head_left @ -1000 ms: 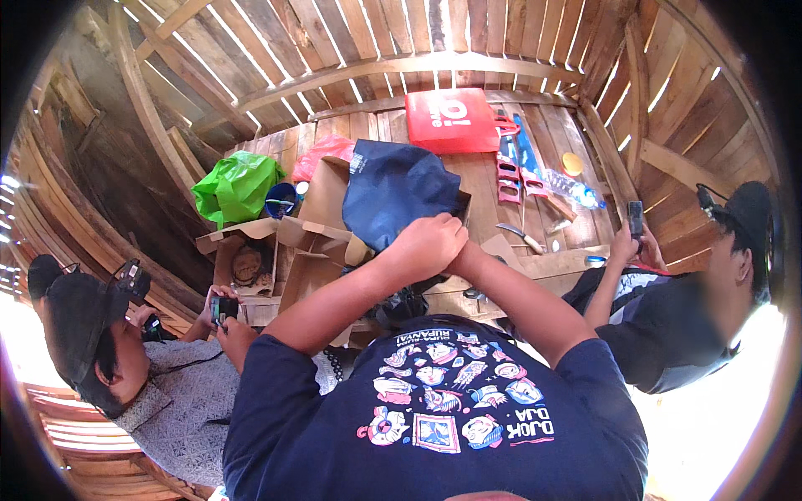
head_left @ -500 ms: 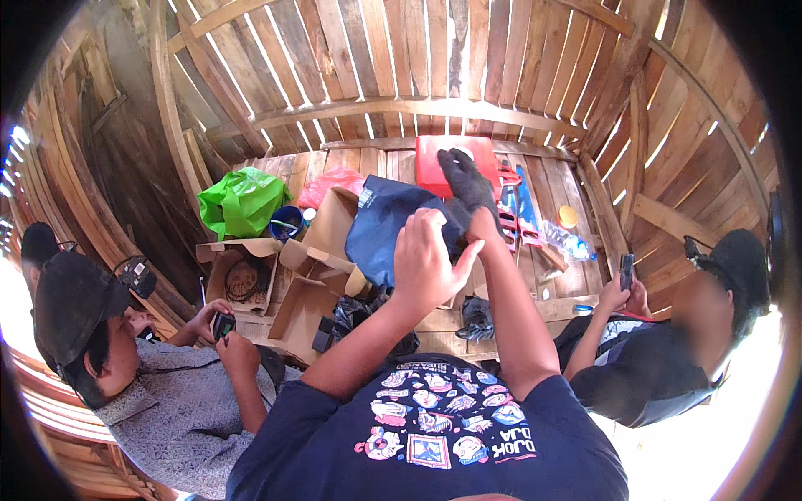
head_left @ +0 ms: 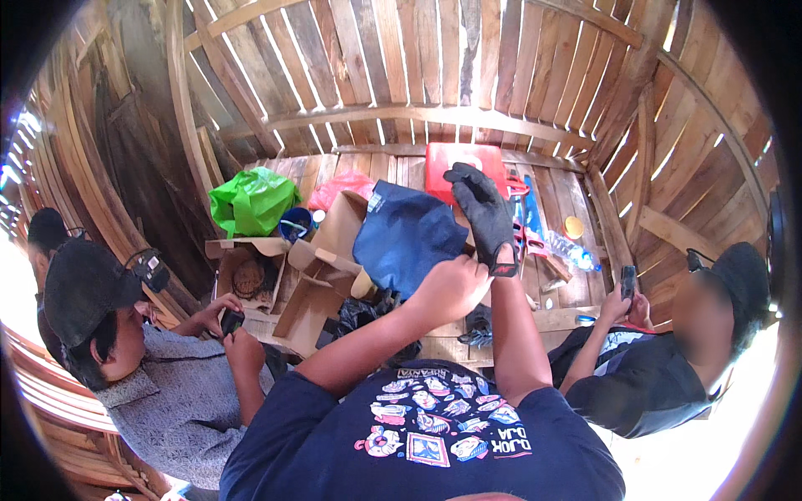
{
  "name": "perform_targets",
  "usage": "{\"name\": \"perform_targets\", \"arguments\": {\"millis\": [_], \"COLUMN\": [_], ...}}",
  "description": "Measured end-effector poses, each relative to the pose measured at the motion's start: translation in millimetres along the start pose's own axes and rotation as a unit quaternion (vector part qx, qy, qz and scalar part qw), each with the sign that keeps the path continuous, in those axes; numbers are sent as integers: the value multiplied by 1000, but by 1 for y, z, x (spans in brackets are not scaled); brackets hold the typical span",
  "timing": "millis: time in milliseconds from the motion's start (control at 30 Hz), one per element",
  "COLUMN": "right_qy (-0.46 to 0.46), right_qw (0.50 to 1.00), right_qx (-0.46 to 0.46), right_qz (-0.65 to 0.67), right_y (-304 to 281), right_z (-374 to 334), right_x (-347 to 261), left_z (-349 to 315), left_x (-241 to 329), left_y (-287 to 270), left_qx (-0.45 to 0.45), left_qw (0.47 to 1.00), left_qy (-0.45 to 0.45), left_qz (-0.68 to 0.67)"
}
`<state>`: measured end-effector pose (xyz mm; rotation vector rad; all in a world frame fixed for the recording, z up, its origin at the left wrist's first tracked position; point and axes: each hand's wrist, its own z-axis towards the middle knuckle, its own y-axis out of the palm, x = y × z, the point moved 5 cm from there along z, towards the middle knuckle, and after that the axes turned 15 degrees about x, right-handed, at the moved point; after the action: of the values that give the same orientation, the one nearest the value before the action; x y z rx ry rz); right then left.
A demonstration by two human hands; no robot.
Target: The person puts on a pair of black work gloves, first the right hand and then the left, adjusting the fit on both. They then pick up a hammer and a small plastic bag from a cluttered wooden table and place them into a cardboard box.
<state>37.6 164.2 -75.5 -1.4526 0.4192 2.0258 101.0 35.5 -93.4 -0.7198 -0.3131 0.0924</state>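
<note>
Black glove (head_left: 484,207), count one, is on the right hand (head_left: 479,197), 2 o'clock of view centre; right grip loosely spread, nothing held. Nearest: one dark crumpled item (head_left: 476,324), between 4 and 5, can't tell what. Left hand (head_left: 455,290), 4 o'clock, grip pinching the cuff, presumably keeping it taut at the wrist. Two open cardboard boxes (head_left: 305,314), 8 to 9, probably open for easy reach. One blue bag (head_left: 405,238), centre, slumped against a box, likely for support. One bottle (head_left: 570,250), 3. Farther: one green bag (head_left: 253,203), 10; one pink bag (head_left: 341,189), 11; one red bag (head_left: 447,159), 1.
</note>
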Motion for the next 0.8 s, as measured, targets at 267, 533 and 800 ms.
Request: {"name": "perform_targets", "arguments": {"millis": [267, 533, 800], "right_qy": [13, 141, -98], "right_qw": [973, 883, 923], "right_qx": [-3, -120, 73], "right_qz": [229, 431, 364], "right_y": [14, 43, -13], "right_z": [13, 10, 12], "right_x": [1, 46, 7], "left_z": [24, 22, 33], "left_x": [11, 15, 4], "left_y": [-5, -3, -42], "left_qx": [-25, -14, 185], "left_qw": [999, 997, 979], "left_qy": [24, 0, -91], "left_qz": [22, 78, 6]}}
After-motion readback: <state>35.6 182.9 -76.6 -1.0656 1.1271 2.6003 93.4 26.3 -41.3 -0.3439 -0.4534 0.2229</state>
